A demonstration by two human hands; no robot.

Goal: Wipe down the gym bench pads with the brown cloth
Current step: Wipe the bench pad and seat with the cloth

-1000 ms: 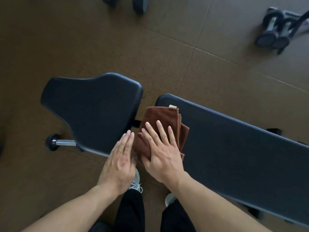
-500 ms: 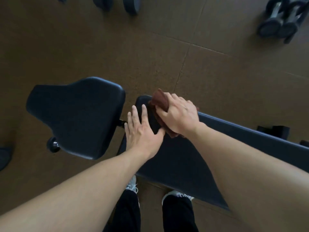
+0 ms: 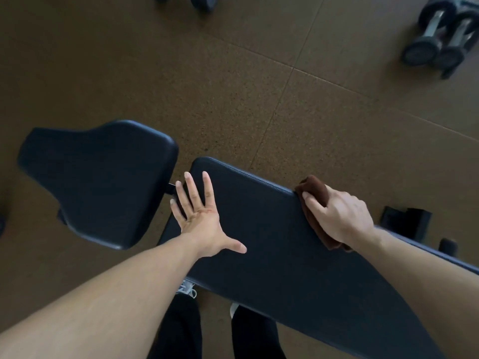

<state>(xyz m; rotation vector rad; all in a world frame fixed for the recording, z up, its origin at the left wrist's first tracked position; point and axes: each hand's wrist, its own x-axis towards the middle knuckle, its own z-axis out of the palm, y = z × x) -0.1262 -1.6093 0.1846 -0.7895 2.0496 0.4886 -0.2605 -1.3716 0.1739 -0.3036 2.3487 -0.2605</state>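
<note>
cloth: the brown cloth was bunched up under the right hand, sitting on the far edge of the long back pad, partway along it, with one end poking out past the fingers and the other trailing out below the wrist

right hand: fingers were curled over the cloth and it was being gripped and pressed onto the pad

left hand: the left hand was laid flat on the back pad near its seat end, fingers straight and spread, nothing held, looked like bracing

seat pad: the seat pad was left of the back pad, a small gap kept between them, nothing touching it

progress: hard to call, no wet streaks or marks could be made out on either pad, so what's been covered can't be read off the surface; judging by where the cloth sat, the wipe was somewhere mid back pad, with the stretch running off to the right probably not reached yet, and the seat pad's status unknown

long axis: the back pad ran from upper left down to lower right, its rounded end pointed at the seat pad; the cloth bundle was laid roughly across that line

also around: dumbbells were parked on the floor top right, well apart from the bench
</note>
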